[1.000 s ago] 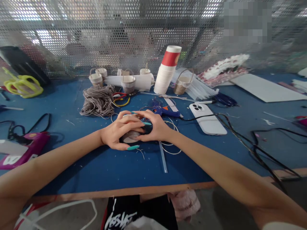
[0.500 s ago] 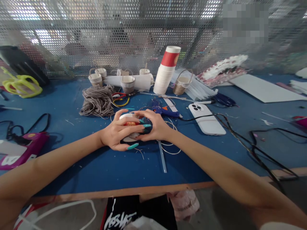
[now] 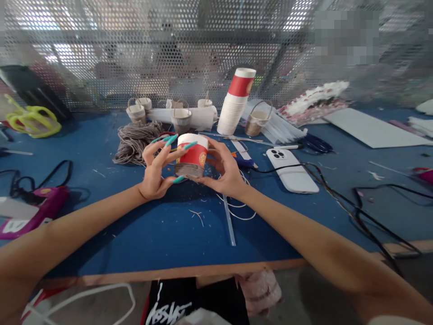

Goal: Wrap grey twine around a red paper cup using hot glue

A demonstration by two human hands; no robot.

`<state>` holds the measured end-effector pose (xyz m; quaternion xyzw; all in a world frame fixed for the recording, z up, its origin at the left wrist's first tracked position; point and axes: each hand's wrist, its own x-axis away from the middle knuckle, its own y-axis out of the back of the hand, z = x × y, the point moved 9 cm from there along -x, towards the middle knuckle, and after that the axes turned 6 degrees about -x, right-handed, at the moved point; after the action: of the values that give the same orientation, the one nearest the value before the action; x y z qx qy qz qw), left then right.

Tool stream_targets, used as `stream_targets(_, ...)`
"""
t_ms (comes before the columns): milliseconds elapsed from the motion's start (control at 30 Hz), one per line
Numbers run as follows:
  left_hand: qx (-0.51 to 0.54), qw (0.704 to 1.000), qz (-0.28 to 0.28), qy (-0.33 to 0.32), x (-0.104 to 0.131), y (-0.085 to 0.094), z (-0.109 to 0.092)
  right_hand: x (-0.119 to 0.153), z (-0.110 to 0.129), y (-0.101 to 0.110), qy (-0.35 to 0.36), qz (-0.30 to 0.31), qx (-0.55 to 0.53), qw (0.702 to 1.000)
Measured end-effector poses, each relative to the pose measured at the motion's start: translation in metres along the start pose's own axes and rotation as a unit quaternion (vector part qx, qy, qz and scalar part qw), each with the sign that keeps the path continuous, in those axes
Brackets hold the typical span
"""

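A red and white paper cup (image 3: 193,153) is held up between my two hands, with a band of grey cord around its lower part. My left hand (image 3: 157,169) grips its left side, long turquoise nails across the front and thumb near the bottom. My right hand (image 3: 225,169) holds the right side, thumb at the lower edge and some fingers hidden behind the cup. Behind my left hand lies a bundle of grey cord (image 3: 133,142). The blue glue gun (image 3: 244,162) is partly hidden behind my right hand.
A tall stack of paper cups (image 3: 232,110) stands behind, among small cord-wrapped baskets (image 3: 181,119). A white phone (image 3: 292,170) and black cable (image 3: 321,178) lie right. A clear glue stick (image 3: 229,221) lies near the front edge; a purple tool (image 3: 40,210) is left.
The cup has risen and turned more upright, showing its red side and corded band. Both hands have moved up with it, and my left fingers no longer cover most of it.
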<state>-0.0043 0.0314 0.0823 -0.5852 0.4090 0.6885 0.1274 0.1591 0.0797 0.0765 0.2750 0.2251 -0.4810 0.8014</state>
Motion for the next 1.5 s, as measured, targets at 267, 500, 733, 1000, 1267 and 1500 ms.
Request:
stream_targets(267, 0.019, 0.991, -0.048, -0.122, -0.004, 0.014, -0.03, 0.002, 0.004, -0.008, 0.036, 0.058, 0.023, 0.997)
stream_targets(500, 0.006, 0.987, -0.013, -0.163, -0.001, 0.011, -0.036, 0.008, 0.007, -0.01, 0.088, 0.079, 0.074, 0.99)
stream_targets(733, -0.005, 0.961, 0.022, -0.276, 0.0, 0.011, -0.057, 0.009, 0.014, -0.02, 0.073, 0.129, 0.13, 0.98)
stream_targets(1000, 0.018, 0.986, 0.004, -0.166, 0.001, 0.006, -0.032, 0.004, -0.005, -0.018, -0.063, 0.076, -0.01, 0.995)
stream_targets(1267, -0.015, 0.992, -0.034, -0.117, 0.001, 0.008, -0.018, 0.002, -0.019, -0.019, -0.073, 0.052, -0.108, 0.99)
stream_targets(1500, -0.039, 0.986, -0.01, -0.16, 0.002, 0.005, -0.027, 0.007, -0.01, -0.028, -0.09, 0.091, -0.095, 0.987)
